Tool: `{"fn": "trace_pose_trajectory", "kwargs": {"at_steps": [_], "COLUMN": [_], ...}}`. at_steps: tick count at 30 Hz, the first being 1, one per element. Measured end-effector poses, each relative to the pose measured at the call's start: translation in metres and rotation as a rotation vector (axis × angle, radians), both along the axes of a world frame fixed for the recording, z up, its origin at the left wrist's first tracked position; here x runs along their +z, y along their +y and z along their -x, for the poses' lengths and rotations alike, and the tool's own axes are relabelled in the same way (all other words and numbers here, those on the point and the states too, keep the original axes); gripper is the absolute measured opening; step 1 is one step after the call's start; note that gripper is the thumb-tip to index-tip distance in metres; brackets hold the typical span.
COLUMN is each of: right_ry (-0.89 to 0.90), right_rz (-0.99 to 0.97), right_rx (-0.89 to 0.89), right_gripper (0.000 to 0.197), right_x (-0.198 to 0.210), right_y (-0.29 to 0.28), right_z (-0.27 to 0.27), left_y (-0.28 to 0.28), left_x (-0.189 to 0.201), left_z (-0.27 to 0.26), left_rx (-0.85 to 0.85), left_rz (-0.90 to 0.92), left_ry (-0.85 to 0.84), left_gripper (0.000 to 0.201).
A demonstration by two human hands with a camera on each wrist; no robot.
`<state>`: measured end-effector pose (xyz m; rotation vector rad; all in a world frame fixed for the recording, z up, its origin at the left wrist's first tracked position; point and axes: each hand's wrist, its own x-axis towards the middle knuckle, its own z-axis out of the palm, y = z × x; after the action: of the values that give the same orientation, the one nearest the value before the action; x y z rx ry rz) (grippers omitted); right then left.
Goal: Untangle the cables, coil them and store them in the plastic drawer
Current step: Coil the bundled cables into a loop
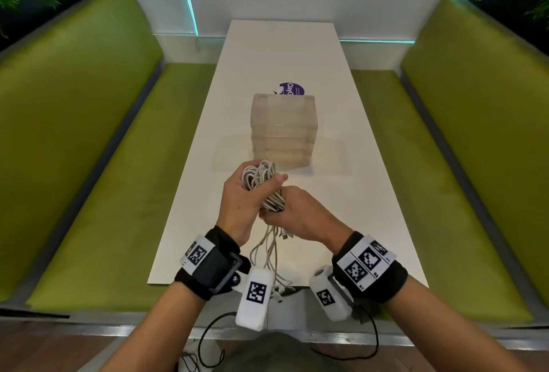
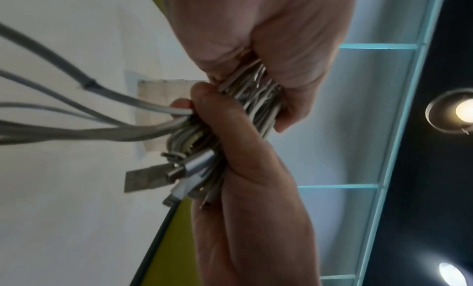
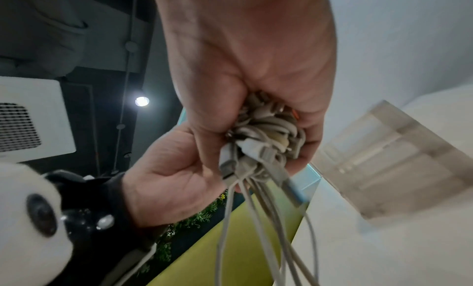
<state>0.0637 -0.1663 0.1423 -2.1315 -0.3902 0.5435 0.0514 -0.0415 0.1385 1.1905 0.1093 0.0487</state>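
A tangled bundle of white and grey cables [image 1: 260,178] is held in the air over the near half of the white table [image 1: 341,193]. My left hand [image 1: 266,172] grips its upper part, thumb across the front. Just below and to the right, my right hand [image 1: 274,212] grips the lower part. Loose cable ends [image 1: 269,252] hang down to the table's front edge. The left wrist view shows the cable bundle [image 2: 258,100] squeezed between both hands, with USB plugs [image 2: 148,177] sticking out. Behind the hands stands the translucent plastic drawer unit [image 1: 283,128], its drawers closed.
Green upholstered benches [image 1: 89,148] flank the narrow table on both sides. A purple round sticker [image 1: 292,89] lies behind the drawer unit. The far end of the table meets a white wall. Black cords from the wrist cameras hang below my arms.
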Motion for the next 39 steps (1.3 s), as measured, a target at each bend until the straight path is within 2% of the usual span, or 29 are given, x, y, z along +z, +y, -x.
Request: {"fn": "trace_pose_trajectory", "kwargs": {"at_steps": [3,6,10,13,19,22,24,27,28,32,36,39], "right_ry": [0.077,0.161,0.215,0.241,0.252,0.252,0.206,0.109,0.09,0.08,0.135,0.14], "right_rz": [-0.132,-0.268,-0.343,-0.366,-0.391,-0.421,-0.397,-0.408,-0.445,-0.603,-0.74,-0.779], "right_rx": [0.079,0.179,0.174,0.14,0.14,0.16,0.145,0.048,0.003,-0.08,-0.17,-0.231], "right_gripper": [0.011,0.009,0.031,0.018,0.007,0.013,0.016,0.02,0.019,0.024,0.024,0.024], "right_x": [0.004,0.009,0.003,-0.001,0.003,0.008,0.008,0.011,0.012,0.015,0.016,0.015], "right_y": [-0.004,-0.007,-0.01,-0.011,-0.012,-0.013,-0.016,-0.021,-0.022,-0.025,-0.017,-0.015], "right_z": [0.0,0.002,0.007,0.011,0.013,0.013,0.01,0.005,0.003,-0.004,-0.005,-0.003], "left_y": [-0.002,0.0,0.003,0.003,0.0,-0.002,-0.001,0.008,0.01,-0.002,-0.016,-0.016], "left_x": [0.005,0.008,0.009,0.009,0.009,0.009,0.006,-0.007,-0.014,-0.034,-0.034,-0.035], "left_z": [0.002,0.002,0.004,0.006,0.005,0.004,0.003,0.004,0.006,0.021,0.027,0.027], "left_rx": [-0.053,-0.108,-0.148,-0.184,-0.202,-0.179,-0.169,-0.251,-0.284,-0.455,-0.321,-0.295], "left_rz": [-0.004,0.03,-0.036,-0.056,-0.058,-0.062,-0.098,-0.151,-0.172,-0.306,-0.271,-0.287], "left_ry": [-0.054,-0.025,-0.001,0.001,-0.001,-0.025,-0.073,-0.1,-0.062,-0.011,0.026,-0.027], "left_gripper": [0.027,0.023,0.027,0.024,0.025,0.03,0.04,0.084,0.088,0.055,0.036,0.035]}}
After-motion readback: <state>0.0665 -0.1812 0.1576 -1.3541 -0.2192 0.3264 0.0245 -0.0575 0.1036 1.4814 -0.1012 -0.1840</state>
